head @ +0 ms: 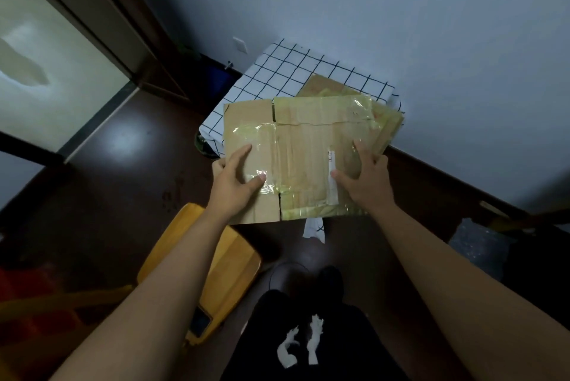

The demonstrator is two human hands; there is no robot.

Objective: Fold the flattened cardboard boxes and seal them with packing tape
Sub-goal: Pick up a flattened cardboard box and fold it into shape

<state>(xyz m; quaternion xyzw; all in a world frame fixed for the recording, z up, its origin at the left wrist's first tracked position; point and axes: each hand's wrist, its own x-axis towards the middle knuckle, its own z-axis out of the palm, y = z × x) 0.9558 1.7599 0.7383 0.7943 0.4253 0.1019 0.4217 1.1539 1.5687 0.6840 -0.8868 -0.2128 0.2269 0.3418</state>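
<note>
Brown cardboard, glossy with old tape: we are holding a flattened box by its near end, out over the front edge of a small table draped in a checked cloth. Our left hand is gripping the left edge, thumb on top, fingers wrapped beneath. Our right hand is gripping the right side the same way, thumb pressing the panel. More flattened boxes are lying underneath, fanned on the table.

Progress, as we are judging it: barely begun. The box is still flat, no flaps raised, no fresh seam taped. Opening, folding and sealing are all remaining.

Hard to make out: we are seeing no tape roll anywhere. How many boxes are in the stack, we cannot tell. A yellow wooden stool is standing by our left leg.
</note>
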